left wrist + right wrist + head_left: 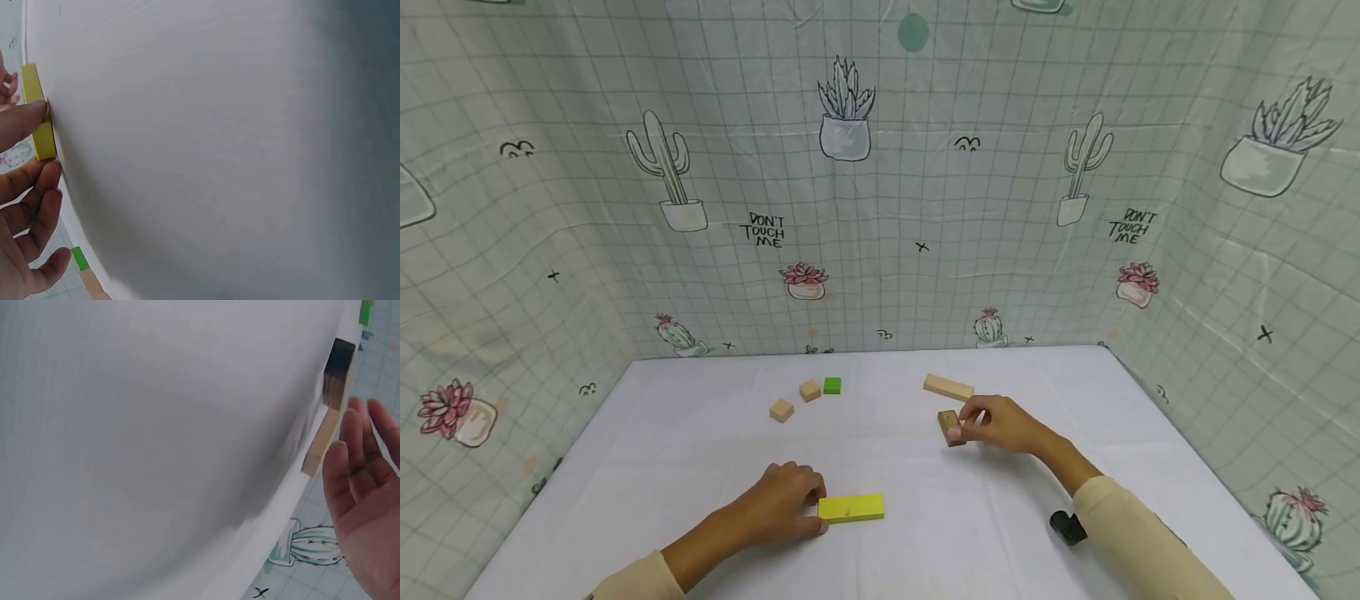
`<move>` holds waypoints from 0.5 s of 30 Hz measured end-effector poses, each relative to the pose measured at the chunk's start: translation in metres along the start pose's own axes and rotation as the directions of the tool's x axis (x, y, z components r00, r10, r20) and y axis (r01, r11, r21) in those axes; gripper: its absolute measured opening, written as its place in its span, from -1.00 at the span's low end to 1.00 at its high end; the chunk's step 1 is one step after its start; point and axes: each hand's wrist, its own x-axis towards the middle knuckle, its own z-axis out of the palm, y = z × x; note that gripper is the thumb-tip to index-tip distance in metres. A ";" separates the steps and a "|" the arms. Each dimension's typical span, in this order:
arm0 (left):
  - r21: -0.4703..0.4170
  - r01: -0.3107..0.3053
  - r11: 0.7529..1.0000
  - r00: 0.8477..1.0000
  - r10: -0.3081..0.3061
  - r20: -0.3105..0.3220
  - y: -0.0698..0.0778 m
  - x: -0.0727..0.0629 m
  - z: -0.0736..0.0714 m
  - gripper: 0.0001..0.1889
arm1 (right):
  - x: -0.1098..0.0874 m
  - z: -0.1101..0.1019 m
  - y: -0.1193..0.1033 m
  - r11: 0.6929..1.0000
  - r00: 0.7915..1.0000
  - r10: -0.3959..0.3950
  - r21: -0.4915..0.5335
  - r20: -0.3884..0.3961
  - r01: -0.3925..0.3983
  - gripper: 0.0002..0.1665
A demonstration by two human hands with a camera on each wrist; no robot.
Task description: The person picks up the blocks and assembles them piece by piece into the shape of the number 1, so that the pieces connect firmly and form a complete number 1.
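Observation:
In the head view my left hand (782, 504) holds the near-left end of a flat yellow block (852, 507) between thumb and fingers. The left wrist view shows the thumb against the side of that yellow block (40, 134), fingertips at its end. Further right, my right hand (1003, 423) is at a small brown wooden block (950, 423), its thumb overlapping the block's edge. Seen from the right wrist, the brown block (335, 389) has a dark face, and the fingers (354, 434) are loosely bent, with thumb and fingertips apart.
A long pale wooden block (948, 387) lies just behind the right hand. Two small pale cubes (782, 410) and a green block (832, 385) lie at the back left. Beside the right sleeve is a black object (1067, 527). Patterned cloth (880, 200) surrounds the white table (700, 425).

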 end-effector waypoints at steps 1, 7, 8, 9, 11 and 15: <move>-0.001 0.003 1.000 1.000 -0.003 0.003 0.000 0.000 0.000 -0.67 | 0.001 -0.001 0.001 1.000 1.000 -0.002 0.003 0.001 0.002 -0.57; -0.018 0.010 1.000 1.000 -0.010 0.016 -0.001 -0.001 -0.001 -0.67 | 0.005 0.001 0.010 0.999 1.000 0.009 -0.036 0.009 -0.008 -0.28; -0.021 0.008 1.000 1.000 -0.008 0.016 -0.001 -0.001 -0.001 -0.68 | 0.006 0.002 0.011 0.999 1.000 0.013 -0.042 0.008 -0.013 -0.23; -0.023 0.005 1.000 1.000 -0.005 0.016 -0.001 -0.001 -0.002 -0.68 | 0.007 0.003 0.012 0.999 1.000 0.015 -0.048 0.007 -0.015 -0.19; -0.026 -0.002 1.000 1.000 0.002 0.015 -0.001 -0.002 -0.002 -0.69 | 0.007 0.004 0.014 0.998 1.000 0.013 -0.063 0.010 -0.012 -0.11; -0.035 -0.016 0.999 1.000 0.017 0.014 -0.001 -0.002 -0.003 -0.69 | 0.009 0.005 0.016 0.996 1.000 0.006 -0.090 0.026 -0.004 -0.01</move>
